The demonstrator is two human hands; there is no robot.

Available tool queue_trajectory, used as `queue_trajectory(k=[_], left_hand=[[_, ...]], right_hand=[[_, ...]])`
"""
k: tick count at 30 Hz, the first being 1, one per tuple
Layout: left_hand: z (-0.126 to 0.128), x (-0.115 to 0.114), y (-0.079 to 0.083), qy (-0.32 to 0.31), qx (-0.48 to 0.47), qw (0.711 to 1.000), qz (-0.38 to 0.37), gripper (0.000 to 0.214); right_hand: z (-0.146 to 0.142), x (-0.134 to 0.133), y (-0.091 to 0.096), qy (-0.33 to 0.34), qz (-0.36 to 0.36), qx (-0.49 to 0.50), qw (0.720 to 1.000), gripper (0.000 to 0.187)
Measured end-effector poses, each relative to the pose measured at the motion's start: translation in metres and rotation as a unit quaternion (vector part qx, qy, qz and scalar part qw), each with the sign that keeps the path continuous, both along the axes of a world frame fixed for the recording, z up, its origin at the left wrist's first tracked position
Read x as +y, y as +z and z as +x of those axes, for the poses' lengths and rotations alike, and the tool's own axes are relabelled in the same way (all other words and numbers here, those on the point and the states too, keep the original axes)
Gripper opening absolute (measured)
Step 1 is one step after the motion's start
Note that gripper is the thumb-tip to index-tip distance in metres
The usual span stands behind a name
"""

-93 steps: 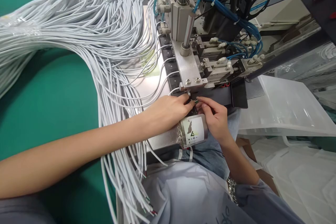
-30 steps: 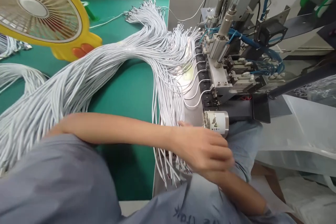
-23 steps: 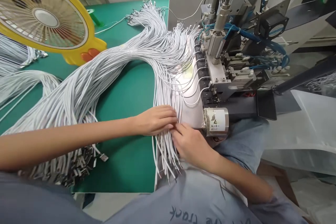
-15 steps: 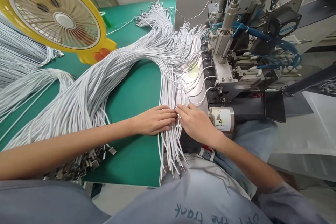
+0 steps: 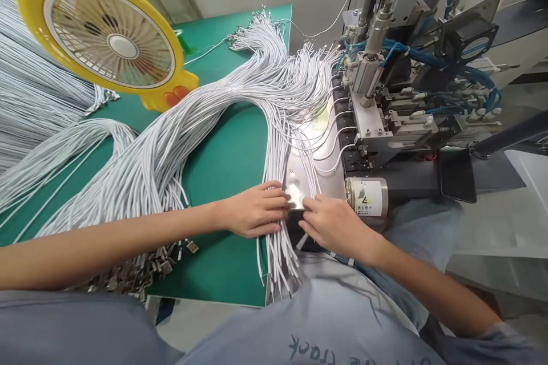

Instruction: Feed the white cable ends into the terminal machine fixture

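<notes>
Green tabletop (image 5: 231,151), left fingers (image 5: 274,203) over white cables (image 5: 276,145), grip unclear, right fingers (image 5: 311,215) pinching strands (image 5: 310,165) now drawn aside

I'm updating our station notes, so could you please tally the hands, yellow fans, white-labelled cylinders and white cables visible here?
Hands: 2, left hand and right hand
Yellow fan: 1
White-labelled cylinder: 1
White cables: too many and overlapping to count
Total, cables aside: 4

White cables (image 5: 231,89) spread over a plain green table (image 5: 231,182). At ten o'clock stands a yellow fan (image 5: 123,46) with orange patches (image 5: 177,95); at two, tubes (image 5: 417,56) show blue. Around five, dark lettering (image 5: 326,352) marks the grey shirt (image 5: 329,302)
</notes>
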State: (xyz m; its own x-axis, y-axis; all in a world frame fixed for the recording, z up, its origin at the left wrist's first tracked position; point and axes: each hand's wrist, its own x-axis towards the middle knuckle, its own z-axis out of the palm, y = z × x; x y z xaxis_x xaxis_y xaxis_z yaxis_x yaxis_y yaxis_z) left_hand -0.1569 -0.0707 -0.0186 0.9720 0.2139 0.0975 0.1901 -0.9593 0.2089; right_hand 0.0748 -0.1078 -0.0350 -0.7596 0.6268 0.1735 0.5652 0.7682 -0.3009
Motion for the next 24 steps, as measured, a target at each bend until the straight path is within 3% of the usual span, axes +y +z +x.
queue_trajectory(k=[6, 11, 13, 16, 18, 21, 22, 24], left_hand=[[0.017, -0.021, -0.003, -0.116, 0.047, 0.991, -0.048, 0.033], [0.036, -0.033, -0.004, -0.173, 0.053, 0.983, -0.039, 0.042], [0.047, -0.035, -0.003, -0.212, 0.034, 0.976, -0.024, 0.042], [0.070, -0.036, 0.004, -0.259, -0.026, 0.965, 0.000, 0.046], [0.087, -0.040, 0.011, -0.297, -0.096, 0.950, 0.002, 0.050], [0.111, -0.054, 0.020, -0.353, -0.182, 0.918, -0.010, 0.052], [0.118, -0.060, 0.021, -0.328, -0.167, 0.930, 0.000, 0.050], [0.127, -0.072, 0.018, -0.163, -0.086, 0.982, 0.038, 0.051]], right_hand=[[0.018, -0.030, -0.011, 0.000, 0.020, 0.007, 1.000, 0.031], [0.039, -0.059, 0.000, -0.004, -0.012, 0.061, 0.998, 0.024], [0.045, -0.065, 0.005, -0.052, -0.010, 0.130, 0.990, 0.015], [0.045, -0.062, 0.004, -0.193, -0.030, 0.218, 0.956, 0.013], [0.039, -0.052, -0.002, -0.281, -0.071, 0.216, 0.933, 0.017], [0.023, -0.038, -0.012, -0.344, -0.158, 0.166, 0.911, 0.022], [0.017, -0.036, -0.014, -0.351, -0.184, 0.158, 0.904, 0.022], [0.008, -0.034, -0.016, -0.357, -0.215, 0.158, 0.895, 0.023]])
